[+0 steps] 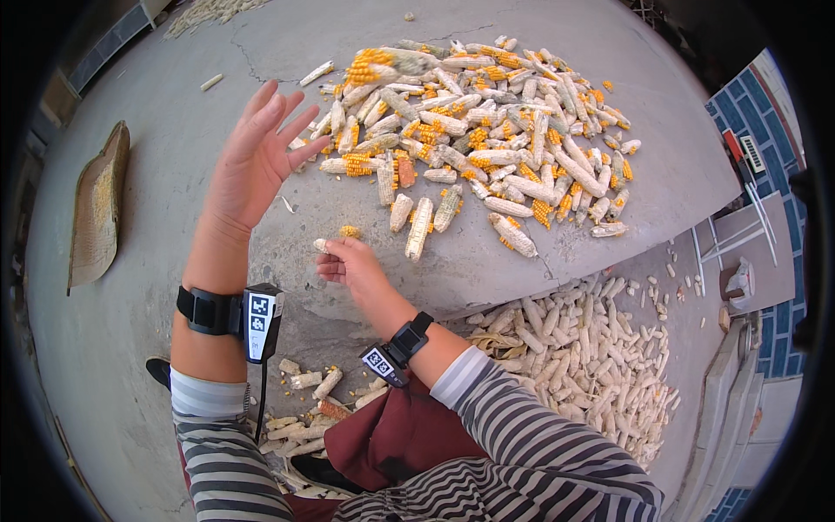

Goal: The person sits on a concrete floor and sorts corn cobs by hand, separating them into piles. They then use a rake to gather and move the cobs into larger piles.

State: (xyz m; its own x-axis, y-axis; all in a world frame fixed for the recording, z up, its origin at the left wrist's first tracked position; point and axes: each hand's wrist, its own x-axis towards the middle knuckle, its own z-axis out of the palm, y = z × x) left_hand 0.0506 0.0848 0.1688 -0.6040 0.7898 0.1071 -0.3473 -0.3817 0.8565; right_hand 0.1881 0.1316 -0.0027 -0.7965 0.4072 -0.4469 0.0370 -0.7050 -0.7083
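My left hand [261,156] is raised with its fingers spread and holds nothing, left of a heap of corn cobs [470,124]. Most cobs in the heap are pale and stripped, with patches of orange kernels left on them. Beyond my left fingertips, a blurred cob with orange kernels [385,65] shows over the heap's far left part. My right hand [351,264] is lower, with its fingers curled around a small whitish cob piece [320,245] whose tip sticks out. Just past that hand lies a small yellow kernel-covered piece [350,231].
A large pile of bare cobs [587,359] spreads below the raised concrete edge [509,303] at right. More cobs [313,385] lie by my feet. A woven scoop-shaped basket [98,215] with kernels rests at left. White-legged furniture [737,241] stands at far right, near concrete steps [717,391].
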